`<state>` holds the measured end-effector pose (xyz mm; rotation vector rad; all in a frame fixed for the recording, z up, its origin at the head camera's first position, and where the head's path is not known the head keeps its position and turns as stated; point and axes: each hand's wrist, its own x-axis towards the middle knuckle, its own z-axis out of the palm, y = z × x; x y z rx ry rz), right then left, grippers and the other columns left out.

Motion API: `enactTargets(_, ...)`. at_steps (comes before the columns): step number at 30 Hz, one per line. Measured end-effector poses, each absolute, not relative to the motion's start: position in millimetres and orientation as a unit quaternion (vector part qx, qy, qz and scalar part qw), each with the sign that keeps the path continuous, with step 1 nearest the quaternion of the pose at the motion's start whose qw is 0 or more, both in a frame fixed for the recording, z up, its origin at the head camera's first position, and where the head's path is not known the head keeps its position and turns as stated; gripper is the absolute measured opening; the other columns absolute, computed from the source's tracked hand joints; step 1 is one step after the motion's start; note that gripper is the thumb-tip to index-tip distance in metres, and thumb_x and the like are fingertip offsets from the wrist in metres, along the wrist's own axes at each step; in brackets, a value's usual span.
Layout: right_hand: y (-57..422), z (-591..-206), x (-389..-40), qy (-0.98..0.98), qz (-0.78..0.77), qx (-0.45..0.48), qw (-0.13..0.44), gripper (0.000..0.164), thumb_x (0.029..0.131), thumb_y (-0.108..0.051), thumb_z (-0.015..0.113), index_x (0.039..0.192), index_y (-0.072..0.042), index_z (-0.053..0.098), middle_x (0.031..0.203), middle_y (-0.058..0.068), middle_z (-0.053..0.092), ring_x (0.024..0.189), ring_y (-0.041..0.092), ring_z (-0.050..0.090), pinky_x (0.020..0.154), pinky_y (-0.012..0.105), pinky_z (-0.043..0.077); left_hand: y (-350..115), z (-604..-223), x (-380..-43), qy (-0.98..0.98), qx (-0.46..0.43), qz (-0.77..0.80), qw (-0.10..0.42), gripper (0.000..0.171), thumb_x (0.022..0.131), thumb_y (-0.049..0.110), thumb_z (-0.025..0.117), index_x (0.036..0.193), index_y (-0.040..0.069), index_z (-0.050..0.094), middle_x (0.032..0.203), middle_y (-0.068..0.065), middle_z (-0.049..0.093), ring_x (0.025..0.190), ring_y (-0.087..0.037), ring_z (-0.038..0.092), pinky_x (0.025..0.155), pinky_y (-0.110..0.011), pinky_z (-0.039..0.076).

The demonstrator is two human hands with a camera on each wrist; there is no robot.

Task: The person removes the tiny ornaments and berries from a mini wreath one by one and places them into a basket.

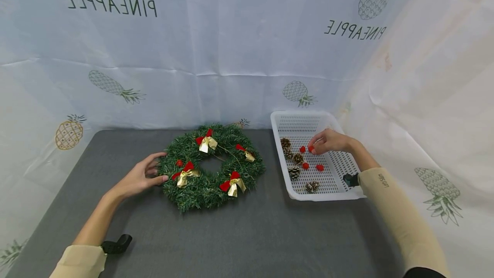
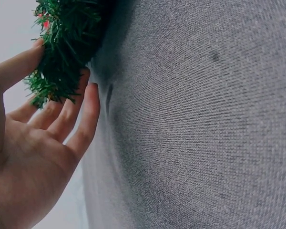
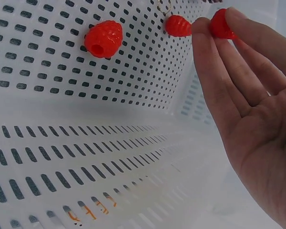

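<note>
A green wreath (image 1: 206, 192) with several red-and-gold bows (image 1: 188, 173) and a red berry (image 1: 179, 163) lies on the grey table. My left hand (image 1: 140, 176) grips its left edge. The left wrist view shows the thumb on one side of the green needles (image 2: 62, 52) and fingertips on the other. Over the white basket (image 1: 324, 197), my right hand (image 1: 332, 141) pinches a raspberry-like red berry (image 3: 221, 24) between thumb and fingertips. More red berries (image 3: 104, 39) lie on the basket floor nearby.
Several pine cones (image 1: 294, 173) sit along the basket's left side and front. The basket stands at the table's (image 1: 247, 235) right, its walls rising around my right hand. A white curtain (image 1: 231, 46) with pineapple prints hangs behind and beside the table.
</note>
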<state>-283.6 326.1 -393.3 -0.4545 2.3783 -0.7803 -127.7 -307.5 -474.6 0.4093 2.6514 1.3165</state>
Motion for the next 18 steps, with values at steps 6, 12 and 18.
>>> enactTargets(6,326.1,-395.3,-282.5,0.888,-0.301,-0.172,0.301,0.028,0.087,-0.013,0.072,0.112,-0.002,0.067,0.11,0.025,0.07,0.09,0.018,0.066,0.083,0.039,0.056,-307.7,-475.5,-127.9,0.885,0.132,0.44,0.077,0.076,0.092,0.031,0.068,0.153,0.018,0.025,0.157,-0.026,0.025,0.132,-0.054,0.041,0.102,-0.066,0.042)
enactTargets(12,326.4,-396.3,-281.8,0.88,-0.312,-0.183,0.307,0.029,0.089,-0.009,0.067,0.116,0.004,0.064,0.111,0.026,0.069,0.097,0.025,0.068,0.088,0.044,0.057,-307.8,-475.7,-127.2,0.886,0.133,0.438,0.077,0.076,0.092,0.029,0.067,0.154,0.017,0.024,0.156,-0.028,0.025,0.131,-0.055,0.041,0.101,-0.066,0.042)
enactTargets(18,327.3,-399.6,-283.4,0.875,-0.331,-0.159,0.316,0.03,0.09,-0.006,0.065,0.118,0.005,0.063,0.118,0.027,0.066,0.111,0.039,0.065,0.096,0.05,0.054,-307.2,-474.2,-126.5,0.885,0.134,0.438,0.076,0.075,0.092,0.03,0.067,0.153,0.018,0.025,0.156,-0.028,0.025,0.131,-0.055,0.04,0.101,-0.066,0.042)
